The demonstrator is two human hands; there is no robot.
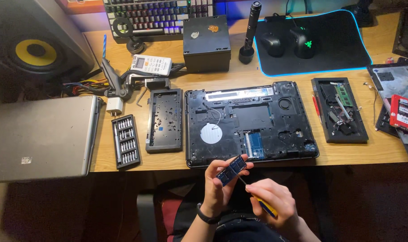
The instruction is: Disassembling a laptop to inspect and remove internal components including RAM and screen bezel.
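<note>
A right hand [275, 201] grips a screwdriver [263, 205]; left-hand fingers [222, 172] pinch a memory module [231, 170] by its edges. Light, thin and probably fragile, the module is best held by its edges.

The left hand [219, 183] pinches a small blue memory module [231, 170] by its lower end, tilted, just below the desk edge; the right hand [273, 202] grips a yellow-handled screwdriver [257, 200] whose thin shaft points up at the module; above them an opened black laptop base [251, 121] lies on the wooden desk [347, 154]; left of it rest a black cover panel [165, 120] and a bit set [126, 141]; a closed silver laptop [40, 136] sits far left.
</note>
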